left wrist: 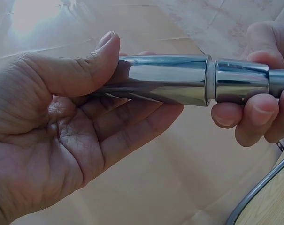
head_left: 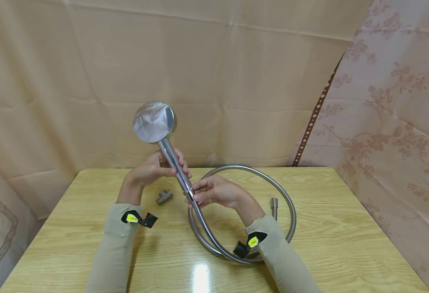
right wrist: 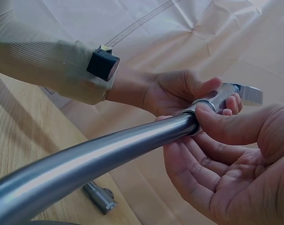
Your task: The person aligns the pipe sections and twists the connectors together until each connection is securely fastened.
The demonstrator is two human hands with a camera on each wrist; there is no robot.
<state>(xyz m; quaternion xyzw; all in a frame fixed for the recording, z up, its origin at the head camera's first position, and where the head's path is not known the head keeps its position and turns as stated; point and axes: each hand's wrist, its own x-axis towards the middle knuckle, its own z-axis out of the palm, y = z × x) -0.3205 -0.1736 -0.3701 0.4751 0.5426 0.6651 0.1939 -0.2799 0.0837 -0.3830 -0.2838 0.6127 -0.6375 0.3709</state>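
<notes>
A chrome shower head (head_left: 153, 122) is held up above the table, tilted with its round head toward the upper left. My left hand (head_left: 157, 167) grips its handle (left wrist: 165, 77) between thumb and fingers. At the handle's lower end, my right hand (head_left: 219, 191) pinches the metal end nut (left wrist: 241, 77) of the shower hose (right wrist: 99, 159). A thin pale ring shows between nut and handle in the left wrist view; whether they are threaded together I cannot tell. The hose loops down onto the table, its other end fitting (head_left: 274, 202) lying to the right of my right hand.
A small metal fitting (head_left: 164, 197) lies on the wooden table (head_left: 346, 244), just below my left hand. Beige curtain cloth (head_left: 207, 81) hangs behind the table's far edge. Flower-patterned cloth (head_left: 401, 122) hangs at the right.
</notes>
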